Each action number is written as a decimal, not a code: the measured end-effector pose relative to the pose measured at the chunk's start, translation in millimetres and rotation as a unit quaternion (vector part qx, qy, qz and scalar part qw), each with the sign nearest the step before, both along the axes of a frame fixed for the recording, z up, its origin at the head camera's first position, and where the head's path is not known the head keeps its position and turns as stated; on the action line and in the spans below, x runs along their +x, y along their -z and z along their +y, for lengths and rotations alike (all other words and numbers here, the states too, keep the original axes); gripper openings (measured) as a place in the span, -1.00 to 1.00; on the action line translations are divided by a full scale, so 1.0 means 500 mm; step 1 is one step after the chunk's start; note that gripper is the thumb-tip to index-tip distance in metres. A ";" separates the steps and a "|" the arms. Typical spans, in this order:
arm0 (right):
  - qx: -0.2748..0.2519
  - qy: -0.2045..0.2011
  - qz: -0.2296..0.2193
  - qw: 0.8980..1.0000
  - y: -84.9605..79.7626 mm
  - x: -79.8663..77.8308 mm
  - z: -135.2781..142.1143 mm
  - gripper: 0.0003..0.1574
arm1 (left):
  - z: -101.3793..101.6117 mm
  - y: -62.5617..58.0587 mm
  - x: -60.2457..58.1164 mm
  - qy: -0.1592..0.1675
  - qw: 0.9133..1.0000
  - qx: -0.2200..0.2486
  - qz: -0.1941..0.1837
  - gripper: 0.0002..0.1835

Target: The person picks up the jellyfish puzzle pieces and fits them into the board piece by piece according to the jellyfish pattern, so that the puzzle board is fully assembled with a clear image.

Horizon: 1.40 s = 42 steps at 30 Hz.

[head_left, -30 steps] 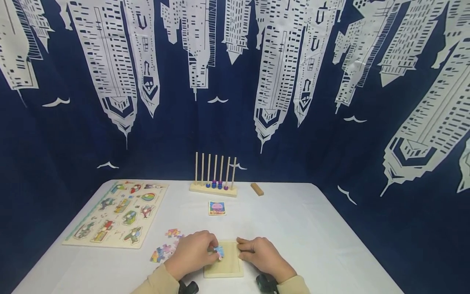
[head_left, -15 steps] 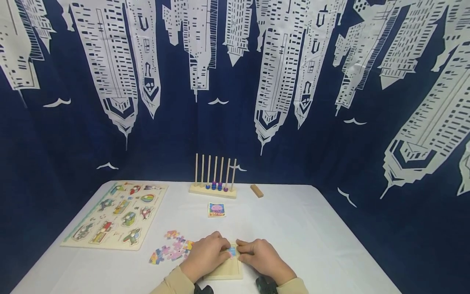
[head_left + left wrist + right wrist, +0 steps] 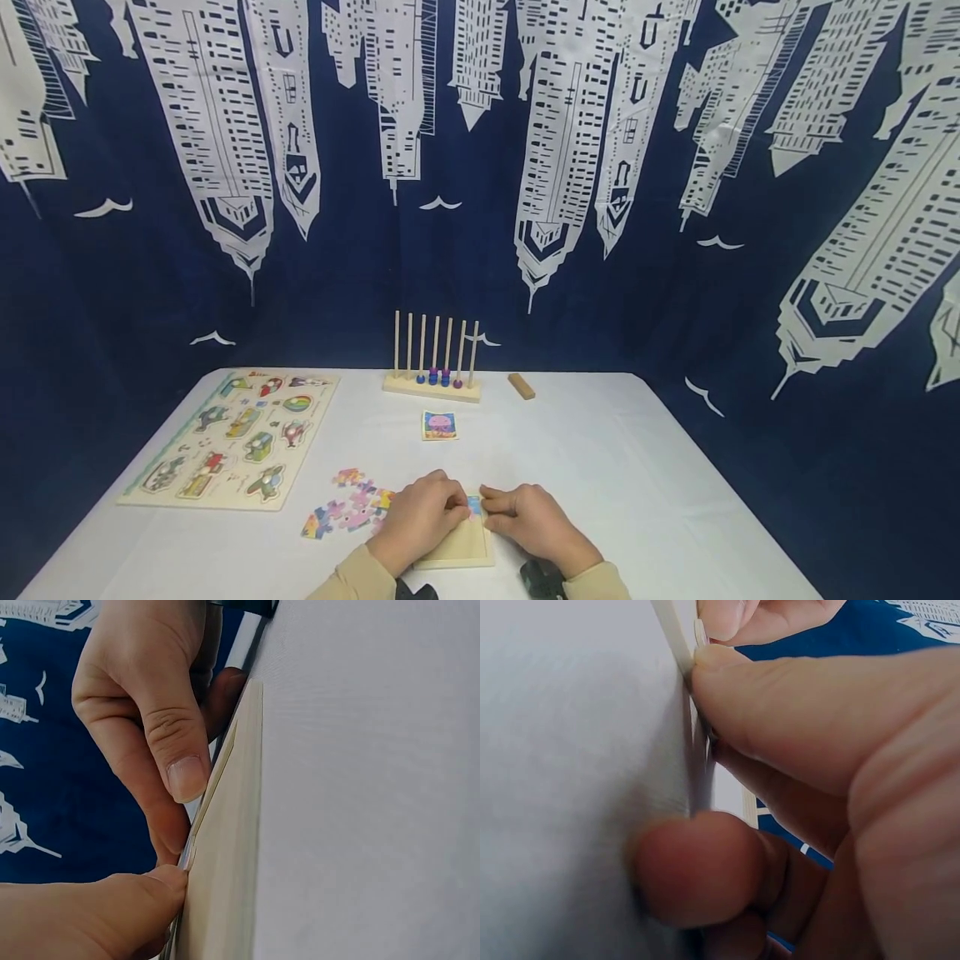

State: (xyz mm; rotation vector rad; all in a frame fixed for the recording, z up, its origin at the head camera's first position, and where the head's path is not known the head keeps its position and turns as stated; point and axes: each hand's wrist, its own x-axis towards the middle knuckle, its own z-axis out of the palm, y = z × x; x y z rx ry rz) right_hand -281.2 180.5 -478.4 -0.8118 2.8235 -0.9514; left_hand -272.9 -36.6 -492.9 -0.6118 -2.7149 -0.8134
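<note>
In the head view, my left hand [image 3: 424, 518] bends over the inside of a small square wooden puzzle tray [image 3: 454, 553]. Its fingertips hold a blue and pink jigsaw piece [image 3: 474, 506] at the tray's far right corner. My right hand [image 3: 531, 518] pinches the tray's right rim near that corner. The left wrist view shows the piece's thin edge [image 3: 191, 856] slightly raised beside the right thumb. My left thumb hangs close above the tray there. In the right wrist view, my right thumb [image 3: 757, 690] lies against the tray edge, close to the left fingertips.
Several loose jigsaw pieces [image 3: 352, 507] lie left of the tray. Beyond stand a picture card [image 3: 438, 426], a bead rack [image 3: 431, 387] with upright rods and a small wooden block [image 3: 521, 386]. A large knobbed puzzle board [image 3: 232, 442] covers the table's left side.
My left hand has carried the jigsaw piece rightward across the tray into its far right corner, uncovering more loose pieces. My right hand has stayed on the rim.
</note>
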 end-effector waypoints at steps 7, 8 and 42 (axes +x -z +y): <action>-0.002 0.003 -0.002 1.000 0.000 0.001 -0.007 -0.60 | -0.004 -0.001 0.003 -0.012 1.000 0.004 0.000 -0.85; -0.002 0.003 -0.002 1.000 0.000 0.001 -0.008 -0.60 | -0.004 -0.001 0.005 -0.012 1.000 0.003 0.000 -0.86; 0.000 0.013 -0.018 1.000 0.001 0.001 -0.007 -0.59 | -0.265 -0.055 0.074 -0.157 0.984 -0.035 -0.073 -0.83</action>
